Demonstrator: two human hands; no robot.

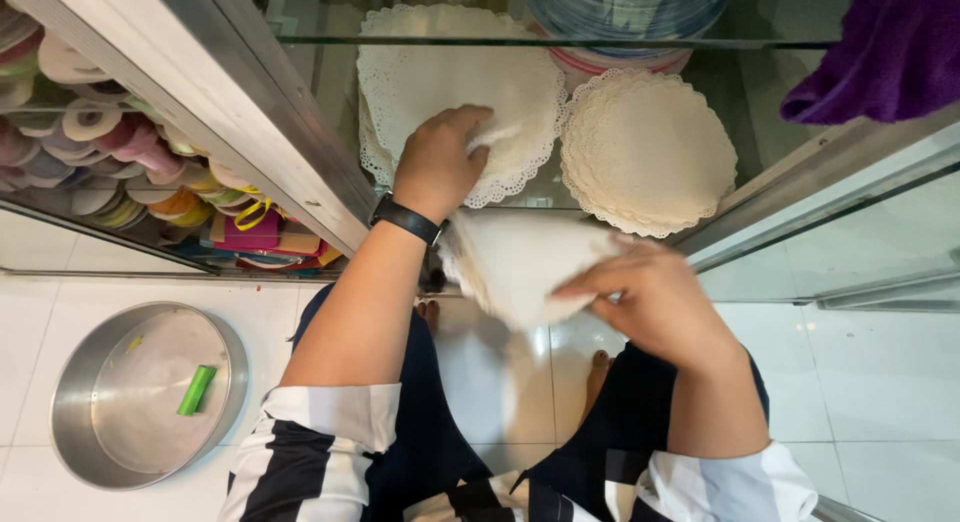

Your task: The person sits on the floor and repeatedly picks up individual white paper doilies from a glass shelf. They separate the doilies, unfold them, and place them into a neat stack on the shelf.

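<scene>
Left hand (438, 162) pinches the top sheet of a large white doily stack (450, 82) on the glass shelf (560, 42). Right hand (655, 302) holds a white paper bundle (520, 262) just below. A smaller cream doily stack (650, 152) lies beside the large one.

We see matt white lace-edged paper doilies (455, 92), a clear glossy glass shelf (560, 41), a brushed round metal pan (70, 402), smooth glossy white floor tiles (880, 402) and fuzzy purple cloth (885, 52).

White glossy tile floor (880, 422). Glass display cabinet, aluminium frame (230, 92), glass shelf (560, 40). Ribbon spools (110, 152) behind left pane. Round metal pan (75, 422) on floor.
</scene>
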